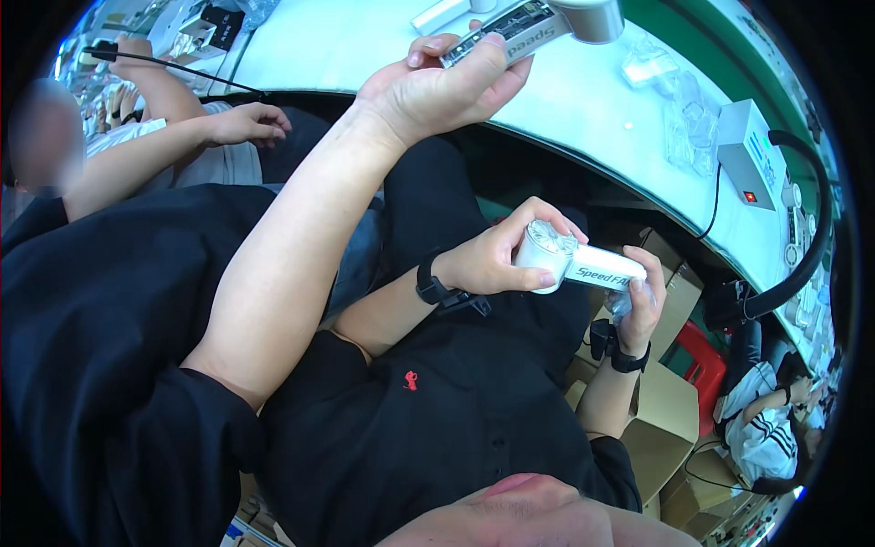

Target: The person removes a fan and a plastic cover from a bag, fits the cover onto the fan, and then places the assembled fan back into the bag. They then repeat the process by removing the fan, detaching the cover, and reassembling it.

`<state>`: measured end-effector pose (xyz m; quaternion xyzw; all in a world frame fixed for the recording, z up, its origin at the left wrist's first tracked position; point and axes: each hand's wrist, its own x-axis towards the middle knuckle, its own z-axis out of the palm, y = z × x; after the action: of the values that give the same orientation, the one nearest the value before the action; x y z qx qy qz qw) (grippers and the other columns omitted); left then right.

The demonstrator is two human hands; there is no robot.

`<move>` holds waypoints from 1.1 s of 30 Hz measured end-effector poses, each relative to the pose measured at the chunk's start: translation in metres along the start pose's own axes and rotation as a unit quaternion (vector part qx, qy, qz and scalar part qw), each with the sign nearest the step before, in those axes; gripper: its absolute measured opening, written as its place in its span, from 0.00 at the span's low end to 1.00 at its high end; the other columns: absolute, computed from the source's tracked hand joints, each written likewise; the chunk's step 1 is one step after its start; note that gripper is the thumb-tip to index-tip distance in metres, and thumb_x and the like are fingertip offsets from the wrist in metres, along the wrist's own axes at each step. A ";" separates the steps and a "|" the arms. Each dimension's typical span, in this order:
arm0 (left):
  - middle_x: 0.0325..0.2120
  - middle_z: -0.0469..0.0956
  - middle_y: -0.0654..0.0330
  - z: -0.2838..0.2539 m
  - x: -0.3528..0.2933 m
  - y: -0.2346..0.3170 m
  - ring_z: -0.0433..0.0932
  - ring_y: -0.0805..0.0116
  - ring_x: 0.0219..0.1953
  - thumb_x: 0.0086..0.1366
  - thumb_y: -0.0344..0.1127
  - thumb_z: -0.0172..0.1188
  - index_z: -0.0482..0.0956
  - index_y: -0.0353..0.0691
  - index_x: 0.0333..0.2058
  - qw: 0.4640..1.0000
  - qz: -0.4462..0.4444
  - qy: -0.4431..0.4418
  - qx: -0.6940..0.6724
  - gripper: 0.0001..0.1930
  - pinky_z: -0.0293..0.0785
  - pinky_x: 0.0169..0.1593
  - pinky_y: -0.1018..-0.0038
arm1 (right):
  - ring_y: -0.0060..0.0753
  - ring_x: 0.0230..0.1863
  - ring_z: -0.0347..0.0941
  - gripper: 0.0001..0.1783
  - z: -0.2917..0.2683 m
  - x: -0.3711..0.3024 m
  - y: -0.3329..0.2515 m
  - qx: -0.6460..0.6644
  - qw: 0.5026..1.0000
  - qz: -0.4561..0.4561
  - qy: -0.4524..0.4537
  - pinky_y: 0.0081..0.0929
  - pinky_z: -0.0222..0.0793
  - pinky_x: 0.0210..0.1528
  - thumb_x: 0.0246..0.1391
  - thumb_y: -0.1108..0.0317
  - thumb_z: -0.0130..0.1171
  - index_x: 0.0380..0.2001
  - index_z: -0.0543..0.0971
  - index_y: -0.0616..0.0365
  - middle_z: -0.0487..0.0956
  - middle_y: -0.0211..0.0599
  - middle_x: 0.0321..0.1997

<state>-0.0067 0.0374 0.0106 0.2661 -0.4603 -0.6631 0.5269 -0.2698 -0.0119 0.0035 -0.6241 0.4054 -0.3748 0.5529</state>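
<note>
The left hand (488, 260) grips the round head of a white fan (597, 266); the right hand (645, 301) is closed around its handle end. The fan is held off the bench (583, 114), on the person's side of its near edge. Above the bench, a co-worker's hand (456, 87) holds a second fan (536, 33).

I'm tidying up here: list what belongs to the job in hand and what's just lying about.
In hand:
white fan, left hand and right hand
grey fan, co-worker's hand, likely

Apparently just lying about:
clear plastic packaging on the table
white box with red switch
cardboard boxes
</note>
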 end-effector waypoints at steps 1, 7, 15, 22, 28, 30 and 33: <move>0.53 0.70 0.53 0.000 0.000 0.000 0.69 0.65 0.56 0.59 0.36 0.66 0.61 0.42 0.53 1.000 0.000 -0.001 -0.002 0.27 0.66 0.59 0.68 | 0.19 0.33 0.72 0.26 0.000 0.000 0.001 -0.002 1.000 0.001 0.000 0.14 0.65 0.30 0.59 0.51 0.51 0.52 0.74 0.59 0.75 0.34 0.40; 0.53 0.70 0.53 -0.002 -0.002 0.003 0.69 0.65 0.56 0.59 0.37 0.66 0.61 0.42 0.53 1.000 0.008 -0.002 0.009 0.27 0.65 0.59 0.68 | 0.20 0.35 0.72 0.26 0.005 0.003 0.000 0.000 1.000 -0.006 0.000 0.15 0.65 0.32 0.58 0.51 0.51 0.51 0.74 0.60 0.75 0.34 0.40; 0.53 0.70 0.53 -0.009 -0.006 0.004 0.69 0.65 0.55 0.59 0.37 0.65 0.61 0.42 0.52 1.000 0.012 0.005 0.021 0.27 0.66 0.59 0.68 | 0.21 0.37 0.72 0.27 0.012 0.007 -0.002 0.006 1.000 0.000 -0.009 0.16 0.65 0.35 0.58 0.50 0.51 0.51 0.73 0.60 0.75 0.35 0.42; 0.53 0.70 0.53 -0.012 -0.008 0.003 0.69 0.65 0.55 0.59 0.36 0.65 0.62 0.42 0.52 1.000 0.012 0.011 0.017 0.27 0.66 0.58 0.68 | 0.21 0.37 0.72 0.27 0.017 0.008 -0.005 0.024 0.999 0.032 -0.020 0.16 0.65 0.34 0.58 0.49 0.51 0.52 0.73 0.60 0.74 0.35 0.42; 0.54 0.70 0.47 -0.014 -0.009 0.003 0.71 0.60 0.57 0.59 0.33 0.63 0.61 0.41 0.52 0.999 0.011 0.016 0.039 0.25 0.68 0.59 0.64 | 0.21 0.34 0.73 0.28 0.020 0.009 0.001 0.024 0.999 0.028 -0.007 0.16 0.65 0.31 0.58 0.48 0.51 0.51 0.72 0.60 0.75 0.34 0.40; 0.53 0.70 0.47 -0.015 -0.010 0.001 0.71 0.60 0.57 0.59 0.33 0.63 0.62 0.41 0.52 0.999 0.008 0.021 0.035 0.25 0.68 0.60 0.64 | 0.21 0.33 0.73 0.28 0.022 0.009 0.000 0.022 0.999 0.026 -0.004 0.15 0.65 0.31 0.58 0.48 0.51 0.51 0.72 0.60 0.76 0.34 0.39; 0.53 0.71 0.48 -0.017 -0.010 -0.002 0.71 0.60 0.57 0.59 0.34 0.63 0.62 0.41 0.52 0.999 0.006 0.032 0.021 0.25 0.68 0.60 0.64 | 0.21 0.30 0.73 0.29 0.023 0.011 -0.001 0.033 0.998 0.052 -0.008 0.14 0.65 0.29 0.58 0.47 0.51 0.51 0.72 0.61 0.76 0.34 0.37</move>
<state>0.0100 0.0415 -0.0002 0.2953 -0.4584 -0.6416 0.5395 -0.2442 -0.0127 0.0019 -0.5863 0.4204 -0.3541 0.5951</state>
